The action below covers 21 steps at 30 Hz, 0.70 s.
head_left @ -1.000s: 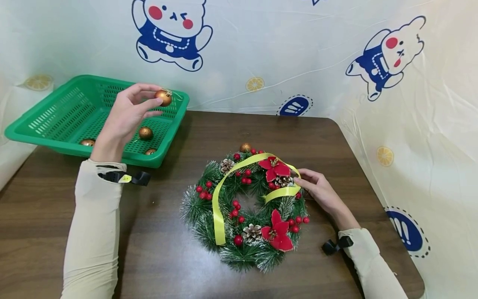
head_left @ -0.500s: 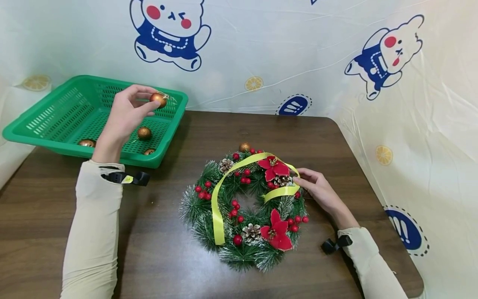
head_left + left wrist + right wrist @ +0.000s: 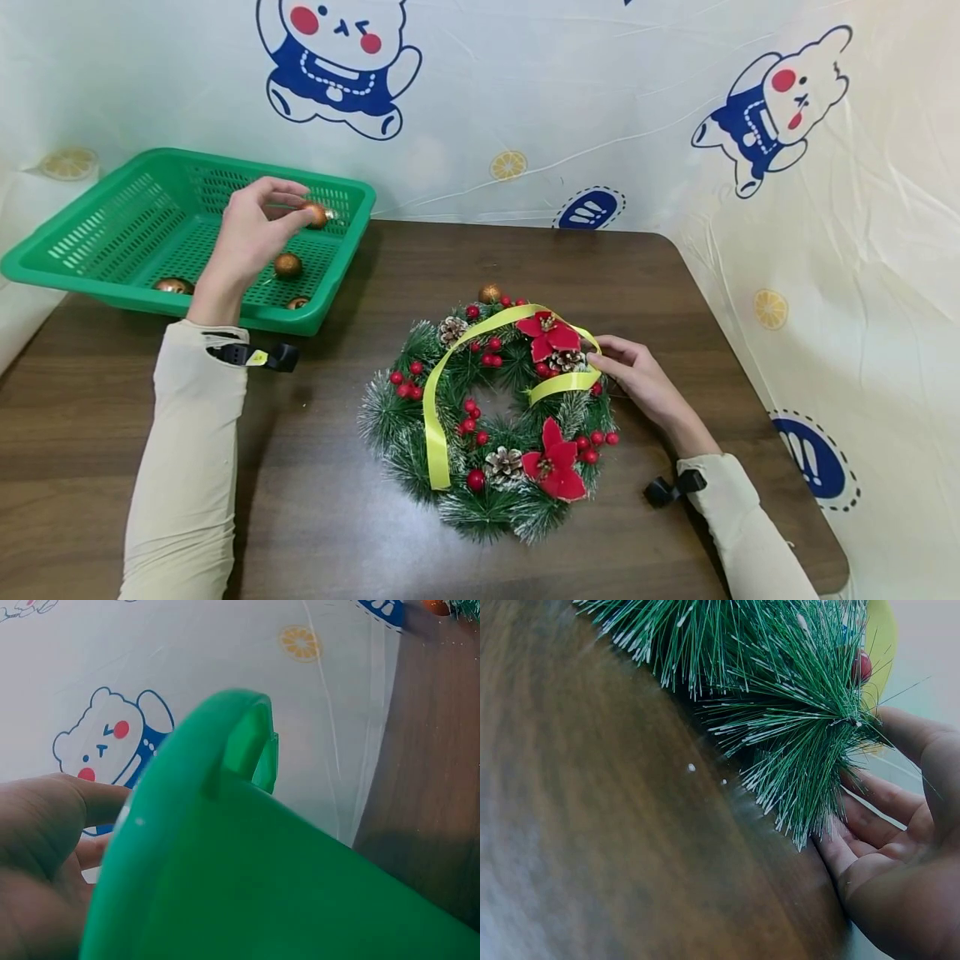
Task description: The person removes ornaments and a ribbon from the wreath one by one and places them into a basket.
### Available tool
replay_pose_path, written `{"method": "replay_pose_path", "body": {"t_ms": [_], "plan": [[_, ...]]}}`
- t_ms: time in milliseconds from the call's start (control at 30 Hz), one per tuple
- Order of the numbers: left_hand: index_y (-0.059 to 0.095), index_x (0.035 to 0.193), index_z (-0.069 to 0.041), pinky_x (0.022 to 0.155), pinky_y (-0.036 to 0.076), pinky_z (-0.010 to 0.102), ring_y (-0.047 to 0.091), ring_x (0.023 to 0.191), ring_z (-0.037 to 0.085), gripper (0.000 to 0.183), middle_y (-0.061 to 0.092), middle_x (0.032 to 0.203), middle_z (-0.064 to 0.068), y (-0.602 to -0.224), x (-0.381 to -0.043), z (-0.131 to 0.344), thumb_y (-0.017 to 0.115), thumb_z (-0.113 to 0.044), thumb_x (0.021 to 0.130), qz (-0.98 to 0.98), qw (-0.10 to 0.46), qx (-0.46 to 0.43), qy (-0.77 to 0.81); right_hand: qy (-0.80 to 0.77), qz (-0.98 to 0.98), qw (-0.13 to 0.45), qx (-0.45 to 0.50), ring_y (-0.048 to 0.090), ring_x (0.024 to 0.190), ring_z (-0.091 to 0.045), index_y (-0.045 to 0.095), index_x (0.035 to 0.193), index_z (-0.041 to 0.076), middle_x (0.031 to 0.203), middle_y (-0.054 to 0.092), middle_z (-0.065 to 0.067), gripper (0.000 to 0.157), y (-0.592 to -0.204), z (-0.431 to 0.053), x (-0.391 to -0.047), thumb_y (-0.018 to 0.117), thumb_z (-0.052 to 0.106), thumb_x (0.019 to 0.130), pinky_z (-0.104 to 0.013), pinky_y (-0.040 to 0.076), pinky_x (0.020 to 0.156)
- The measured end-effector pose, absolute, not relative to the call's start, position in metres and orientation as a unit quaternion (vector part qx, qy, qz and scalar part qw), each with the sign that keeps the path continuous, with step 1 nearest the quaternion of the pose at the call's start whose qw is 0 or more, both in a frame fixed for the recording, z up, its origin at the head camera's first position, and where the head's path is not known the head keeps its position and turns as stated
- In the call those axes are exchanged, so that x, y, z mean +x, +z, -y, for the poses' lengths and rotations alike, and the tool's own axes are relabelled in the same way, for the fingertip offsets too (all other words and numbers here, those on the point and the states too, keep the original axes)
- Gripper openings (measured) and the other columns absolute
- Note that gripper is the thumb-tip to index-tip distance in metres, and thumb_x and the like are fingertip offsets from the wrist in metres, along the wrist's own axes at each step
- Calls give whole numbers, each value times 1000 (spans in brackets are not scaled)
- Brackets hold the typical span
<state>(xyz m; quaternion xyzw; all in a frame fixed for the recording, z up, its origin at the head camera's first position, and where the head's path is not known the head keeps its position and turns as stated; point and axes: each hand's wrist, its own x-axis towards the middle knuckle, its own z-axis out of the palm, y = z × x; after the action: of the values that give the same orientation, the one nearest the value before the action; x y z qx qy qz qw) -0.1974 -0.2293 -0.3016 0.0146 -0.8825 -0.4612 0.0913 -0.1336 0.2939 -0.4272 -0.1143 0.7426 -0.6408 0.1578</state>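
My left hand [image 3: 253, 229] reaches over the green plastic basket [image 3: 347, 250] and pinches a gold Christmas bauble [image 3: 316, 215] between thumb and fingertips. In the left wrist view the basket's rim [image 3: 161, 795] hides the bauble and part of the hand [image 3: 37, 847]. My right hand [image 3: 645, 382] grips the right edge of a green Christmas wreath [image 3: 412, 433], thumb on top by the yellow ribbon [image 3: 433, 417]. The right wrist view has its fingers [image 3: 881, 814] reaching under the frosted needles. Red poinsettias [image 3: 555, 462], berries and pinecones [image 3: 505, 463] decorate the wreath.
Several more gold baubles [image 3: 288, 266] lie inside the basket. Another gold bauble [image 3: 490, 293] sits at the wreath's far edge. A patterned plastic sheet [image 3: 465, 100] rises behind the brown wooden table [image 3: 315, 467] and along its right side.
My left hand has lowered slightly, bringing the gold bauble down and a little left toward the basket's inside. The right hand keeps its place on the wreath.
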Motion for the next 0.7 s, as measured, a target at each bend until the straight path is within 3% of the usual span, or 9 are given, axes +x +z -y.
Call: {"method": "replay_pose_path", "body": {"t_ms": [100,167,400,700], "plan": [[54,139,-14,106,38,54,45,131,32,42,50,143,18,-302,-198,231,57,-32,101,884,88,15,-459,-640,-743,157,-115,63,104,-20,61,128,4,117,65,-10,33,-427,-294,-133,63,21,100,-29,55,87],[55,139,-14,108,35,57,42,133,33,42,49,144,18,-301,-198,231,56,-33,101,883,88,15,-460,-640,-744,157,-114,63,104,-20,61,128,4,117,65,-10,33,-427,-294,-133,63,21,100,-29,55,87],[58,134,-11,109,34,57,45,131,33,39,52,141,19,-297,-195,223,58,-31,100,881,98,0,-464,-639,-744,159,-113,63,104,-20,61,128,4,117,65,-10,34,-428,-293,-133,63,21,99,-29,55,87],[61,130,-8,102,41,50,50,127,29,35,57,134,15,-300,-197,194,59,-26,100,888,122,-31,-443,-641,-741,157,-121,63,102,-19,61,129,3,116,66,-10,33,-431,-293,-134,62,20,100,-29,55,87]]}}
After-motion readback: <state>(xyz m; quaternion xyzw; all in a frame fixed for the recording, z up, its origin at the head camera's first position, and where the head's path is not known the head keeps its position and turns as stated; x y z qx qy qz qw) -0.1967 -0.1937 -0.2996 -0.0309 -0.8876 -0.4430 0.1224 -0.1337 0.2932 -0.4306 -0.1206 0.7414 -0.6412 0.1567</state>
